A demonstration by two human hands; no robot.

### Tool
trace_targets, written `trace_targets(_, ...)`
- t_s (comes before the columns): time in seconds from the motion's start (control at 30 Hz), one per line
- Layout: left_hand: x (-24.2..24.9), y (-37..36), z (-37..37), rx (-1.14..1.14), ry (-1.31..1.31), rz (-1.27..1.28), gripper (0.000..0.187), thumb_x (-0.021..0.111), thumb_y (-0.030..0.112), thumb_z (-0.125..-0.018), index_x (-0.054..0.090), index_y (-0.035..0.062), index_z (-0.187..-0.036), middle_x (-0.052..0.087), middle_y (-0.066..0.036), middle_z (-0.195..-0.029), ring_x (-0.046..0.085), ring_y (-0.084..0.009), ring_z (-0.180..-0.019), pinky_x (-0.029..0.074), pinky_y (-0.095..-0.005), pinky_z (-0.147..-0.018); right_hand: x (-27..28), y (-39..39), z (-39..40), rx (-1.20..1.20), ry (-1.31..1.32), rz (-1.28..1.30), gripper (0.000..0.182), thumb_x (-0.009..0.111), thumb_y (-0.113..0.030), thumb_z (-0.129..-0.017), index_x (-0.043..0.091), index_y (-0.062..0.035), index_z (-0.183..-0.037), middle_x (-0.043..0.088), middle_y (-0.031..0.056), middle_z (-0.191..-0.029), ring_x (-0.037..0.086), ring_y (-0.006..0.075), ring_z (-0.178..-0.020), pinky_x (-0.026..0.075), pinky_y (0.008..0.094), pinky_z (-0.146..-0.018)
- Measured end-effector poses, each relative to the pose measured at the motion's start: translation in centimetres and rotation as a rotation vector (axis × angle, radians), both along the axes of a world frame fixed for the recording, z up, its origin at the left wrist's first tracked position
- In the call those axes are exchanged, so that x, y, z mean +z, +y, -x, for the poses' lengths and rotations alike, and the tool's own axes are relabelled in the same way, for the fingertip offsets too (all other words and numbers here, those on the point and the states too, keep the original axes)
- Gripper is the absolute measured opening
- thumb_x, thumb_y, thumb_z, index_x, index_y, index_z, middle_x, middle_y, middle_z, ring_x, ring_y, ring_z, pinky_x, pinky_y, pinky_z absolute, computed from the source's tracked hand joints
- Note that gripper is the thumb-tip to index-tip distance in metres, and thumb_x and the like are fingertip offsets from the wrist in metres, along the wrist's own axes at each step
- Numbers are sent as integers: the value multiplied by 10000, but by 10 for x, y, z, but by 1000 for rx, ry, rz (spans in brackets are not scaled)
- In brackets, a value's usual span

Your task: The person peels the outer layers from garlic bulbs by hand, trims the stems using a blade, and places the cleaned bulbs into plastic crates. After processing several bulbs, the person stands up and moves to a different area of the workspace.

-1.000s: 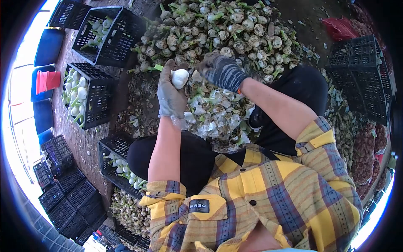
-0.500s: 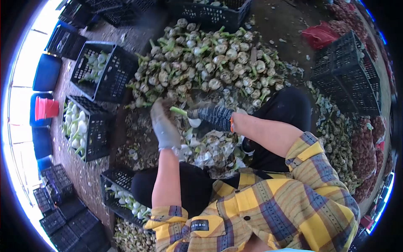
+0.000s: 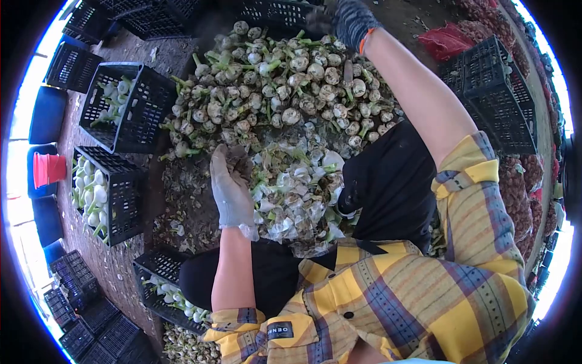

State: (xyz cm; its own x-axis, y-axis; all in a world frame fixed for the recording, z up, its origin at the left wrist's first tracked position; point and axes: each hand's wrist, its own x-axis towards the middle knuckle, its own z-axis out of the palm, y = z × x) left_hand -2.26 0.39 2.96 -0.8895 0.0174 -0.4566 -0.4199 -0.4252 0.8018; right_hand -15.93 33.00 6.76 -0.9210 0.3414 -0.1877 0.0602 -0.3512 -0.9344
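My left hand [image 3: 231, 187], in a pale grey glove with dirt-browned fingers, is held low beside a heap of papery peelings [image 3: 297, 197]. Its fingers are loosely curved and apart, with no bulb visible in them. Stretched far forward is my right hand [image 3: 350, 24], in a dark striped glove with an orange cuff. It hovers at the black crate [image 3: 273, 13] beyond the pile; its fingers are smeared by motion, so what they hold cannot be made out. Between the hands lies a big pile of soiled garlic bulbs [image 3: 285, 85] with short green stems.
On the left stand black crates [image 3: 145, 103] holding cleaned white bulbs [image 3: 92, 193]; another crate [image 3: 160, 303] sits by my left knee. A red bucket [image 3: 48, 170] is farther left. At right are a tall black crate [image 3: 494, 97], a red sack [image 3: 445, 41] and filled mesh bags [image 3: 512, 188].
My right hand has swung forward from the peelings to the far crate; the white bulb with a green stem is no longer visible at it. My left hand stays near the peelings.
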Motion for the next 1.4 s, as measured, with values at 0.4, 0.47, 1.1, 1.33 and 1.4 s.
trace_targets(0.4, 12, 15, -10, -128, -62, -8, 430, 405, 310, -942, 393, 27, -1266, 533, -90, -1120, 530, -141, -977, 429, -294, -817, -158, -30, -3, 598, -496, -1787, 398, 400, -102, -847, 462, -83, -1239, 455, 201, -1269, 497, 302, -1136, 411, 415, -929)
trace_targets(0.47, 25, 15, -11, -157, -99, 18, 434, 398, 312, -946, 386, 28, -1273, 518, -97, -1158, 530, -138, -978, 427, -295, -824, -210, -23, 4, 466, -448, -1868, 402, 366, -102, -866, 450, -85, -1258, 467, 205, -1250, 506, 309, -1120, 428, 414, -906)
trace_targets(1.1, 19, 44, -17, -192, 208, 239, 546, 503, 319, -907, 320, 34, -1336, 432, -110, -1278, 419, -174, -1154, 291, -289, -998, -31, -60, -57, 719, -288, 52, 244, 590, -198, -837, 595, 13, -960, 638, 129, -810, 628, 221, -645, 530, 333, -607)
trace_targets(1.33, -1, 33, -36, -191, 290, 256, 580, 547, 348, -886, 327, 33, -1320, 498, -69, -1160, 492, -117, -988, 421, -253, -843, -10, -117, -140, 718, -68, -476, 213, 615, -190, -828, 606, -19, -954, 636, 66, -846, 596, 123, -714, 502, 271, -648)
trace_targets(1.4, 19, 32, -45, -218, 501, 294, 538, 574, 323, -870, 379, 46, -1289, 508, -83, -1158, 505, -127, -989, 425, -262, -838, -9, -118, -157, 665, -112, -74, 196, 625, -165, -824, 610, -21, -956, 636, 56, -840, 582, 102, -718, 488, 254, -635)
